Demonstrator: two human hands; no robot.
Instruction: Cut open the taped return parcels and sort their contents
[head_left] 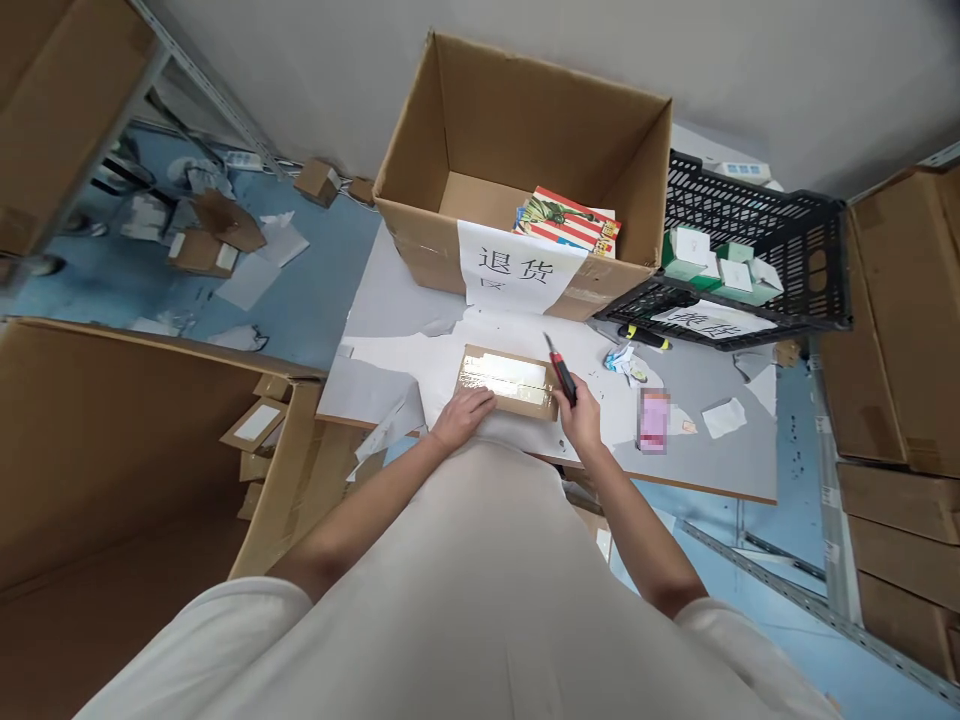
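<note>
A small cardboard box [517,372] with shiny clear tape and a white label lies on the white-covered table [360,385] in front of me. Across its near left corner rests my left hand [463,415], fingers stretched out over the edge and top. My right hand [581,412] is closed around a red and black utility knife [562,370] at the box's right end. The knife's tip points up and away from me, above the table rather than on the box. Fingers of the right hand appear close to the box's right edge; contact there is unclear.
Behind stands a large open carton [420,245] with colourful booklets [566,220] inside. To its right, a black crate [814,290] holds small green-and-white boxes [686,250]. A yellow-black tool [643,337], crumpled wrapper [626,362] and blurred pink item [653,420] lie right. Another big carton [112,440] stands left.
</note>
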